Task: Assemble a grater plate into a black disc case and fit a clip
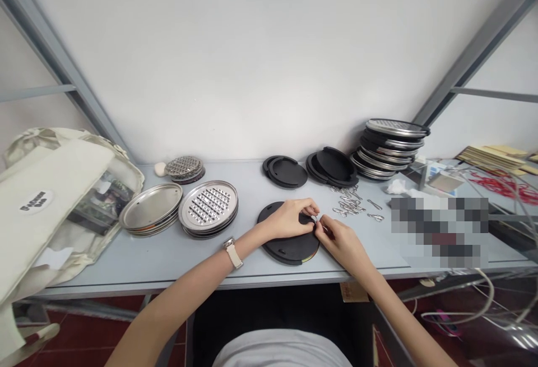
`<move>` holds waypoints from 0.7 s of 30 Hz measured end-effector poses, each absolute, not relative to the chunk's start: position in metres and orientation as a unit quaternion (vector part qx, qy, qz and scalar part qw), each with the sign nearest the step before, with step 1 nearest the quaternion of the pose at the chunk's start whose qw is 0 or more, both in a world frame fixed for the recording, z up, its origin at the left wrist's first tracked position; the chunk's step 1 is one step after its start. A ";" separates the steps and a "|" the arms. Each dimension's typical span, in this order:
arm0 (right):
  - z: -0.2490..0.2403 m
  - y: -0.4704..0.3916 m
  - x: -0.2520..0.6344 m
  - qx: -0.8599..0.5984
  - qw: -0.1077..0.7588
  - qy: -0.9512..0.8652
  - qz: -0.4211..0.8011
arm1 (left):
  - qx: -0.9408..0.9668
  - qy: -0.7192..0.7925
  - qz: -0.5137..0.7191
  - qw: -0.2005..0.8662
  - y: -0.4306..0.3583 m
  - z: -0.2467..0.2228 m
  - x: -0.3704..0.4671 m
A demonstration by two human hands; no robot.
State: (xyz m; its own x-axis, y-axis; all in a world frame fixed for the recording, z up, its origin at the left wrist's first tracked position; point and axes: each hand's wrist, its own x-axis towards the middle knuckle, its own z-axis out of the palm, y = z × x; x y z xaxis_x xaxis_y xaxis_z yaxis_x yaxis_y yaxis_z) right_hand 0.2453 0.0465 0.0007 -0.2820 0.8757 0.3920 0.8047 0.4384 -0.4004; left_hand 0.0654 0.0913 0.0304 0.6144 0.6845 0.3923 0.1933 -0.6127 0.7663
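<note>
In front of me a black round plastic base lies flat near the table's front edge, a strip of coloured edge showing at its lower right. My left hand, a watch on its wrist, rests over it with fingers and thumb closed at its right rim. My right hand pinches at the same spot, fingertips almost touching the left ones. Something small and light-coloured shows between the fingertips, too small to name. Several loose metal loop-shaped clips lie beyond my right hand.
Round metal grater discs and plain metal discs are stacked at left, small grater discs behind. More black bases and a tall stack of discs stand near the wall. A cream bag sits far left; red cord lies right.
</note>
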 end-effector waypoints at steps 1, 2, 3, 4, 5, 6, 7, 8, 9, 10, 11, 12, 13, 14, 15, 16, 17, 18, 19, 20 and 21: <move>0.001 0.046 0.245 -0.526 0.287 -0.799 0.055 | 0.827 0.263 0.352 0.351 0.092 0.030 0.065; 0.001 0.046 0.245 -0.525 0.287 -0.800 0.047 | 0.827 0.260 0.354 0.351 0.092 0.030 0.066; 0.001 0.046 0.245 -0.524 0.289 -0.800 0.038 | 0.827 0.258 0.355 0.352 0.092 0.029 0.066; 0.001 0.046 0.245 -0.523 0.290 -0.801 0.028 | 0.826 0.257 0.356 0.352 0.092 0.029 0.066; 0.001 0.045 0.245 -0.521 0.292 -0.802 0.019 | 0.826 0.256 0.356 0.353 0.092 0.029 0.066; 0.001 0.045 0.245 -0.519 0.293 -0.803 0.011 | 0.826 0.256 0.356 0.354 0.092 0.029 0.066; 0.001 0.045 0.245 -0.516 0.294 -0.804 0.004 | 0.826 0.256 0.355 0.355 0.092 0.029 0.066; 0.001 0.045 0.245 -0.514 0.295 -0.806 -0.002 | 0.826 0.257 0.354 0.355 0.092 0.029 0.066; 0.001 0.045 0.245 -0.511 0.298 -0.806 -0.008 | 0.826 0.259 0.352 0.355 0.092 0.029 0.066; 0.000 0.045 0.245 -0.509 0.300 -0.806 -0.015 | 0.827 0.261 0.350 0.355 0.092 0.029 0.066; 0.000 0.046 0.245 -0.507 0.302 -0.807 -0.020 | 0.827 0.262 0.348 0.355 0.091 0.030 0.066; 0.000 0.046 0.245 -0.506 0.304 -0.807 -0.026 | 0.828 0.263 0.347 0.354 0.091 0.030 0.066; -0.001 0.046 0.246 -0.504 0.305 -0.807 -0.030 | 0.829 0.263 0.346 0.353 0.091 0.030 0.066; -0.002 0.047 0.246 -0.503 0.305 -0.808 -0.034 | 0.829 0.263 0.346 0.352 0.091 0.030 0.066; -0.003 0.047 0.246 -0.502 0.305 -0.808 -0.038 | 0.829 0.263 0.346 0.351 0.091 0.030 0.066; -0.003 0.047 0.246 -0.502 0.304 -0.809 -0.043 | 0.830 0.264 0.345 0.350 0.091 0.031 0.066; -0.004 0.048 0.246 -0.500 0.303 -0.810 -0.048 | 0.830 0.265 0.345 0.349 0.091 0.031 0.066; -0.005 0.048 0.246 -0.499 0.303 -0.810 -0.055 | 0.830 0.265 0.345 0.349 0.091 0.031 0.066; -0.006 0.048 0.247 -0.498 0.302 -0.811 -0.061 | 0.830 0.265 0.344 0.350 0.091 0.031 0.066; -0.006 0.048 0.247 -0.496 0.301 -0.812 -0.068 | 0.829 0.265 0.344 0.352 0.091 0.031 0.066; -0.007 0.047 0.247 -0.493 0.303 -0.812 -0.076 | 0.829 0.263 0.344 0.354 0.091 0.031 0.066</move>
State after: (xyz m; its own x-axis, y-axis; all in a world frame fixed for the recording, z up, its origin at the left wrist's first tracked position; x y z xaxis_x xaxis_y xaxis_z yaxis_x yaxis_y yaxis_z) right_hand 0.2468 0.0473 -0.0067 -0.3302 0.7549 0.5666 0.8471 0.5018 -0.1749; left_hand 0.0660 0.0908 0.0307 0.6251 0.6798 0.3835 0.1926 -0.6105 0.7682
